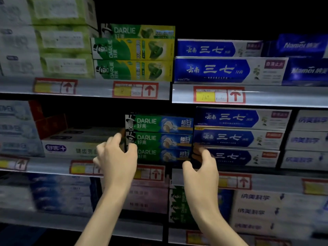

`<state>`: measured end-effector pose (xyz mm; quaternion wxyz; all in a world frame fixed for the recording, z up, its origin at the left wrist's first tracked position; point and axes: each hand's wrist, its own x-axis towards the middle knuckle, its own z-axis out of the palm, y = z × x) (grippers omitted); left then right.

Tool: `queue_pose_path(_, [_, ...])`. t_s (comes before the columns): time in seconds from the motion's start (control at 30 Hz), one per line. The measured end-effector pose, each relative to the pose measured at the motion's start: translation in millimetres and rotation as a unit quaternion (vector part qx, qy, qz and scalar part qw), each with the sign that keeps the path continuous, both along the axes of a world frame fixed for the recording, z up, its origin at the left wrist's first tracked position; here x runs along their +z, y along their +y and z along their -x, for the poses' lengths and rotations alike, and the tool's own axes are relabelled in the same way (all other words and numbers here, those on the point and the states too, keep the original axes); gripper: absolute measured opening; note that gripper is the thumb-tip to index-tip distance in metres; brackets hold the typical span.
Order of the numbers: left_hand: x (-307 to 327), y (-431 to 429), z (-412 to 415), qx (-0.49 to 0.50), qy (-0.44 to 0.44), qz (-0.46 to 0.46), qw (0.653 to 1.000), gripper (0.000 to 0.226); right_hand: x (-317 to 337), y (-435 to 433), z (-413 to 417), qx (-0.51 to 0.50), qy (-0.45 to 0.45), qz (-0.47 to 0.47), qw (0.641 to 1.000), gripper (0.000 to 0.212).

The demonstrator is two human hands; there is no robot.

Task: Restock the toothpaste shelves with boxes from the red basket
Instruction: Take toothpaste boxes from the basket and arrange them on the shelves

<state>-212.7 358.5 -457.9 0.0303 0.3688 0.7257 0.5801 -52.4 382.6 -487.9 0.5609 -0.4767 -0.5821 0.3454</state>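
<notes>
A stack of three green-and-blue Darlie toothpaste boxes point(159, 138) sits at the front of the middle shelf point(53, 167). My left hand point(117, 157) grips the stack's left end, thumb on the front face and fingers curled round the end. My right hand point(200, 167) grips the stack's lower right end, fingers curled at the corner beside the blue boxes. The red basket is not in view.
Blue-and-white boxes point(237, 137) stand stacked right against the Darlie stack. A white box point(71, 148) lies to the left, with a dark gap above it. Green-yellow Darlie boxes point(133, 59) fill the upper shelf. More boxes line the lower shelf point(147, 199).
</notes>
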Motion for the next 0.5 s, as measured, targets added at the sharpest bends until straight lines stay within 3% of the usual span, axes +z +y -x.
queue_pose_path(0.5, [-4.9, 4.0, -2.2, 0.041, 0.015, -0.056, 0.997, 0.042, 3.3, -4.2, -4.1, 0.029, -0.027, 0.028, 0.999, 0.063])
